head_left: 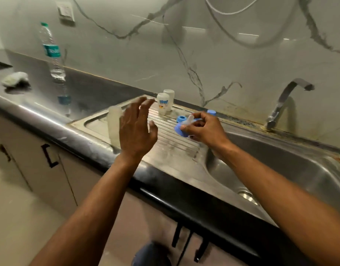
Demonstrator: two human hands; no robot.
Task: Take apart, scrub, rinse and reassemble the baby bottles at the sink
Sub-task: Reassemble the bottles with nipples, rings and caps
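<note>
My right hand [204, 129] pinches a blue collar ring with a clear teat [181, 128] above the ribbed drainboard [171, 139]. My left hand [136, 129] hovers open over the drainboard, fingers spread, holding nothing. Just left of it stands a blurred clear bottle body [113, 125]. Two upside-down white bottle bodies [164, 104] stand at the drainboard's back edge. A second blue ring [181, 118] and a blue cap [211, 112] lie behind my right hand.
The steel sink basin [280, 169] with its drain lies to the right, under a bent tap [286, 100]. A tall plastic water bottle [53, 52] and a crumpled pale cloth [15, 78] sit on the dark counter at left. Cabinet doors are below.
</note>
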